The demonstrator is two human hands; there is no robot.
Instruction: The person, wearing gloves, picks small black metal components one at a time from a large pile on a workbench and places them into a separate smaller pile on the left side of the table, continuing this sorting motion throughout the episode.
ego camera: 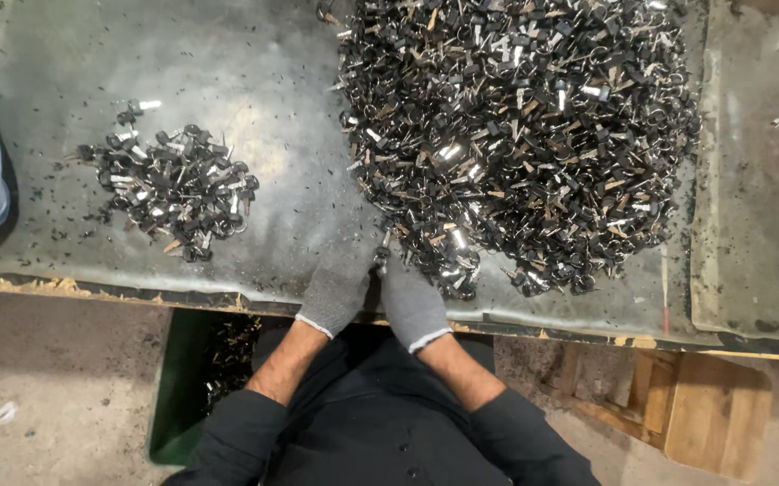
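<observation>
Both grey-gloved hands, left hand (pixel 340 286) and right hand (pixel 412 301), pinch one piece together at the big heap of black-and-silver metal parts (pixel 520 135); small sorted pile (pixel 173 184) sits on the grey desk (pixel 272 99), most unsorted

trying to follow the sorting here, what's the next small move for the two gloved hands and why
Probably carry the piece aside: the left grey-gloved hand and right grey-gloved hand meet at the near edge of the large heap of black-and-silver metal parts, and a small separate pile of the same parts lies leftward.

The big pile of parts (pixel 516 135) at upper right mixes glossy metal with matt black plastic. The table (pixel 263 108) has a dull, scuffed grey sheet. Both hands wear grey knit cloth gloves (pixel 340 283). Lower right, a block (pixel 714 414) is rough wood.
</observation>
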